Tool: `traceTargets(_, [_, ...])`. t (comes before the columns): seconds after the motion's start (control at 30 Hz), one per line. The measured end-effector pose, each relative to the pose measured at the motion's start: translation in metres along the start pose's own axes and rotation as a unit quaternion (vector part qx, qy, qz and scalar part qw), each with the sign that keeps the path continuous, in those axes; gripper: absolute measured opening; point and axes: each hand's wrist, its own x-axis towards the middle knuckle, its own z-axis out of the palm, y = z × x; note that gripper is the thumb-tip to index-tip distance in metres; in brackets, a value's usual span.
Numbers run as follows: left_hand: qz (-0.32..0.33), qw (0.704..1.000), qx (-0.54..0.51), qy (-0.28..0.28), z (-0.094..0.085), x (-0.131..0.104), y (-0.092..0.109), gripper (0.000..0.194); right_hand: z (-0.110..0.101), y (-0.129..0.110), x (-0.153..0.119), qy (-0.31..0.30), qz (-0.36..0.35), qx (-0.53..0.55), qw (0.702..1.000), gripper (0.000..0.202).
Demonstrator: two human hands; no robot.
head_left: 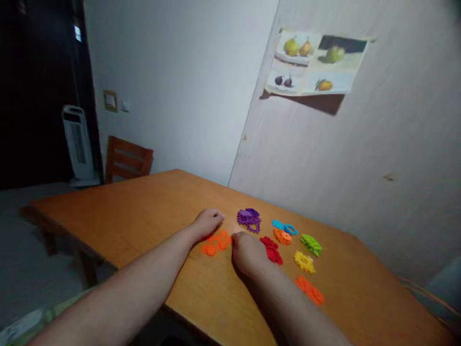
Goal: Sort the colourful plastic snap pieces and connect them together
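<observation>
My left hand [209,222] rests on the table with its fingers curled into a loose fist; nothing shows in it. Just in front of it lie flat orange toothed plastic pieces [217,242], like gears. My right hand [249,251] is closed, and its fingertips meet the right edge of these orange pieces. Whether it grips one is hidden. A small pile of red pieces [272,250] lies right beside my right hand. Beyond both hands sits a pile of purple gear-like pieces [248,218].
More piles lie on the wooden table [144,211]: blue pieces [284,226], orange pieces [282,236], green pieces [311,244], yellow pieces [304,262] and orange-red pieces [309,290] by my right forearm. A wall borders the far edge. A chair [127,158] stands behind the table.
</observation>
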Motion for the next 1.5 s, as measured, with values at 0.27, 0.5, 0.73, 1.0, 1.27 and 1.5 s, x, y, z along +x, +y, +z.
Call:
traceTargets(0.27, [-0.009, 1.000, -0.001, 0.006, -0.002, -0.004, 0.009, 0.031, -0.002, -0.001, -0.047, 0.019, 0.033, 0.015, 0.999, 0.025])
traceTargets(0.5, [-0.018, 1.000, -0.007, 0.013, -0.001, -0.006, 0.010, 0.031, -0.007, 0.025, -0.094, 0.001, 0.068, 0.089, 0.994, 0.014])
traceTargets(0.73, [-0.023, 1.000, 0.001, 0.013, -0.004, -0.007, 0.014, 0.033, 0.003, 0.044, -0.094, 0.011, 0.099, 0.205, 0.974, 0.011])
traceTargets(1.0, [-0.019, 1.000, 0.002, 0.001, -0.006, -0.007, 0.014, 0.032, 0.006, 0.044, -0.091, 0.007, 0.133, 0.224, 0.965, 0.007])
traceTargets(1.27, [-0.014, 1.000, 0.009, 0.002, -0.006, -0.003, 0.011, 0.036, 0.013, 0.061, -0.098, 0.039, 0.101, 0.299, 0.948, 0.005])
traceTargets(1.5, [-0.013, 1.000, 0.010, 0.005, -0.006, -0.004, 0.011, 0.034, 0.018, 0.126, -0.106, 0.144, 0.166, 0.278, 0.935, 0.012])
